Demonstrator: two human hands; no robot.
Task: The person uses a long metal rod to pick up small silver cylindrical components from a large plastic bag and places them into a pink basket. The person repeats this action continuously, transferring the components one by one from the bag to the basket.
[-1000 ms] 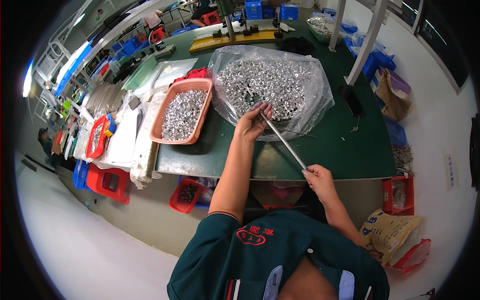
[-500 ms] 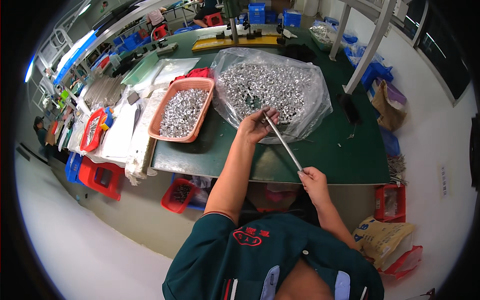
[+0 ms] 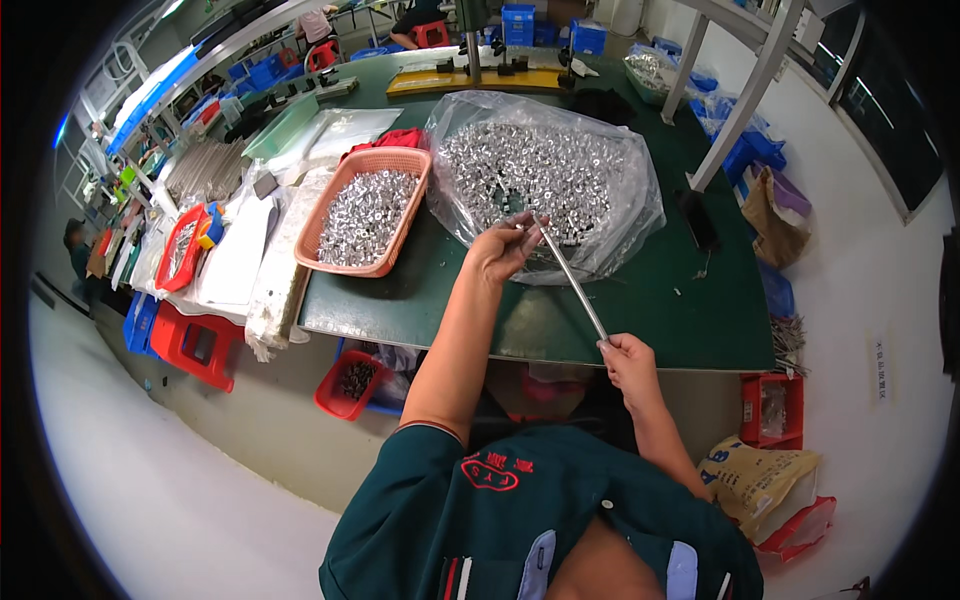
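My right hand (image 3: 628, 362) grips the near end of a slim silver metal rod (image 3: 572, 278), which slants up and away to the left. Beside the rod's far end is my left hand (image 3: 500, 250), its fingers drawn together in a pinch. What those fingertips hold is too small to make out. Just beyond them, a clear plastic bag (image 3: 640, 205) lies open on the green table, with a heap of small shiny metal parts (image 3: 530, 165) in it. A pink plastic basket (image 3: 312, 215) to the left holds more such metal parts (image 3: 368, 215).
The green table (image 3: 400, 308) has its near edge in front of me. A metal post (image 3: 740, 100) rises at the right, near a dark phone-like object (image 3: 697, 220). Red trays (image 3: 180, 250) and papers lie left. A red bin (image 3: 348, 385) sits below the table.
My left fingers have come off the rod's far end and shifted slightly left. My right hand keeps its grip on the rod. The whole view has shifted a little.
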